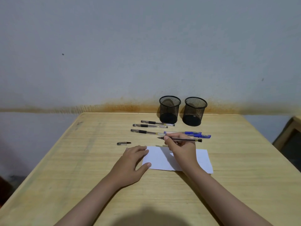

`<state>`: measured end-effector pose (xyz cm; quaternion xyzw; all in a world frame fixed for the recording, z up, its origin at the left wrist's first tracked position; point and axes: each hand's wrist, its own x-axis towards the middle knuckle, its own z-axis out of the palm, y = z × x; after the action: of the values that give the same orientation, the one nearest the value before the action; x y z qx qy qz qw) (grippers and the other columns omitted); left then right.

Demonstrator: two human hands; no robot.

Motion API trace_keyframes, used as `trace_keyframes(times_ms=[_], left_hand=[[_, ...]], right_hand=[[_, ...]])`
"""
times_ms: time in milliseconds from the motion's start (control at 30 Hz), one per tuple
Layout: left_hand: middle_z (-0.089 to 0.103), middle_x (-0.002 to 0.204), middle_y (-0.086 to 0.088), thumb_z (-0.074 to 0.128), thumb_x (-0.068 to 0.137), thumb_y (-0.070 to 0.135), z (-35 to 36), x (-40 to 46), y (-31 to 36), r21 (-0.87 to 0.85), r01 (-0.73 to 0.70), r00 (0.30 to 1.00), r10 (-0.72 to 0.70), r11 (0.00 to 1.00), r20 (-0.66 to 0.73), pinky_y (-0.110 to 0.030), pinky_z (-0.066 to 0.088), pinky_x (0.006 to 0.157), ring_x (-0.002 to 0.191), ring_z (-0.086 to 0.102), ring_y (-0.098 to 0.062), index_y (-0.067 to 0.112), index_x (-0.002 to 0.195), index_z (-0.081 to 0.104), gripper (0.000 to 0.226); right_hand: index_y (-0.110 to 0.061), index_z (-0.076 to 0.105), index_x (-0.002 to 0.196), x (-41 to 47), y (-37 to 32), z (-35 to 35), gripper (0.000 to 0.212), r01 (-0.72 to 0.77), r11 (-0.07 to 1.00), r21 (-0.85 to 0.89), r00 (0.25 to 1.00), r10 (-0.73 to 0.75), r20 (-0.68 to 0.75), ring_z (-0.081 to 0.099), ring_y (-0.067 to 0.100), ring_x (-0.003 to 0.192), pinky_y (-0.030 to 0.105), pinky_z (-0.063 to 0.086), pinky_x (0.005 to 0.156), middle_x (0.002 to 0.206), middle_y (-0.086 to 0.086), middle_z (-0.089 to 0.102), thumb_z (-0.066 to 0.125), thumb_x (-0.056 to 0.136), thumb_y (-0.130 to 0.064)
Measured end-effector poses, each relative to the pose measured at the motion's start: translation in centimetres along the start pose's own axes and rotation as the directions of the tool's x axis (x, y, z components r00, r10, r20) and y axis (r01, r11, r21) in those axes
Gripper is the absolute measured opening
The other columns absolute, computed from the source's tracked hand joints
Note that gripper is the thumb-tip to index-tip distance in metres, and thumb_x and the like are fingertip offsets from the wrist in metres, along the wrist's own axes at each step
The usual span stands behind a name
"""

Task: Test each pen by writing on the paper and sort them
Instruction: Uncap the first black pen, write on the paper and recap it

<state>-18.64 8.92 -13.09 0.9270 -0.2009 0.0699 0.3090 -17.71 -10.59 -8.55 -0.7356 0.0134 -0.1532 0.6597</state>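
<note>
- Paper [162, 158] is lying on the table [97, 160], in front of the two mesh cups [169, 109].
- Left hand [132, 162] is pressing the paper's left edge, fingers straight and together.
- Right hand [180, 146] is pinching an uncapped pen [180, 139], tip hovering just behind the paper; its cap [123, 143] is lying left of the paper.
- Steadying the sheet and lowering the tip onto it should be giving a clear test stroke.

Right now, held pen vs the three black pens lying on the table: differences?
The held pen is uncapped, its cap lying apart; the three black pens are capped. The right hand grips the held pen above the paper; the three rest untouched near the cups. All have clear barrels.
</note>
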Motion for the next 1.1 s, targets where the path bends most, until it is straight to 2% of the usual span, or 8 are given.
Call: trace_keyframes(times_ms=[100,200,300,400,533,700,933,1100], left_hand=[[0.048,0.128,0.017,0.048,0.074,0.063,0.0,-0.1,0.3,0.009,-0.009,1.0,0.009,1.0,-0.028,-0.022,0.035,0.098,0.119,0.039,-0.001,0.026,0.121,0.057,0.061],[0.05,0.124,0.017,0.049,0.075,0.062,0.0,-0.2,0.4,0.001,-0.015,0.999,0.015,1.0,-0.042,-0.023,0.04,0.092,0.115,0.042,-0.001,0.027,0.116,0.06,0.055],[0.049,0.13,0.018,0.046,0.078,0.059,0.0,-0.2,0.3,-0.023,0.008,0.999,-0.009,1.0,-0.042,-0.027,0.04,0.099,0.12,0.039,0.002,0.029,0.117,0.06,0.051],[0.044,0.139,0.016,0.042,0.076,0.063,-0.1,-0.2,0.2,0.026,0.04,0.999,-0.04,0.999,-0.017,-0.038,0.032,0.109,0.128,0.035,-0.003,0.032,0.125,0.054,0.059],[0.037,0.146,0.011,0.038,0.074,0.067,-0.1,-0.3,0.2,0.104,0.076,0.997,-0.076,0.992,-0.002,-0.047,0.022,0.113,0.135,0.029,-0.009,0.036,0.131,0.047,0.065],[0.035,0.147,0.012,0.039,0.072,0.068,-0.2,-0.2,0.2,0.087,0.094,0.995,-0.095,0.992,0.01,-0.045,0.024,0.113,0.136,0.028,-0.01,0.038,0.131,0.047,0.066],[0.032,0.149,0.015,0.044,0.069,0.069,-0.3,-0.3,0.3,0.024,0.135,0.991,-0.136,0.991,0.012,-0.042,0.022,0.115,0.14,0.022,-0.008,0.038,0.13,0.049,0.069],[0.027,0.151,0.015,0.045,0.068,0.07,-0.4,-0.3,0.1,0.002,0.139,0.99,-0.139,0.99,0.025,-0.041,0.018,0.117,0.143,0.015,-0.006,0.039,0.129,0.048,0.069]], right_hand=[[-0.025,0.069,0.074,0.5,0.3,0.8,0.014,-0.035,0.999,0.008,0.999,0.035,0.02,0.068,0.021,0.08,0.033,0.057,0.073,0.077,-0.002,0.071,0.072,0.083,-0.015],[-0.011,0.068,0.077,1.0,0.7,1.7,0.007,-0.111,0.993,0.046,0.991,0.107,0.076,0.066,0.016,0.074,0.026,0.057,0.066,0.073,0.002,0.069,0.07,0.084,-0.012],[-0.002,0.063,0.079,1.3,1.5,1.9,0.008,-0.119,0.993,-0.009,0.989,0.12,0.09,0.066,0.013,0.067,0.019,0.054,0.057,0.073,0.008,0.065,0.069,0.083,-0.005],[0.001,0.059,0.076,1.5,2.1,1.6,0.013,-0.102,0.993,-0.058,0.991,0.106,0.082,0.068,0.024,0.068,0.032,0.06,0.061,0.074,0.018,0.064,0.07,0.081,-0.004],[0.0,0.056,0.072,1.4,1.9,1.8,0.02,-0.16,0.987,0.01,0.98,0.158,0.12,0.069,0.021,0.055,0.035,0.06,0.06,0.064,0.019,0.064,0.073,0.081,-0.007],[-0.001,0.057,0.075,2.5,1.0,3.3,0.016,-0.283,0.947,0.154,0.952,0.257,0.167,0.067,0.029,0.057,0.036,0.055,0.057,0.067,0.028,0.063,0.071,0.082,-0.006],[-0.002,0.052,0.068,2.3,1.8,4.3,0.021,-0.154,0.988,0.004,0.983,0.153,0.105,0.068,0.027,0.053,0.033,0.055,0.048,0.067,0.031,0.063,0.068,0.082,-0.003],[-0.004,0.047,0.065,2.1,2.2,4.4,0.023,-0.085,0.995,-0.044,0.986,0.091,0.142,0.063,0.03,0.052,0.037,0.054,0.053,0.063,0.033,0.055,0.064,0.081,0.0]])
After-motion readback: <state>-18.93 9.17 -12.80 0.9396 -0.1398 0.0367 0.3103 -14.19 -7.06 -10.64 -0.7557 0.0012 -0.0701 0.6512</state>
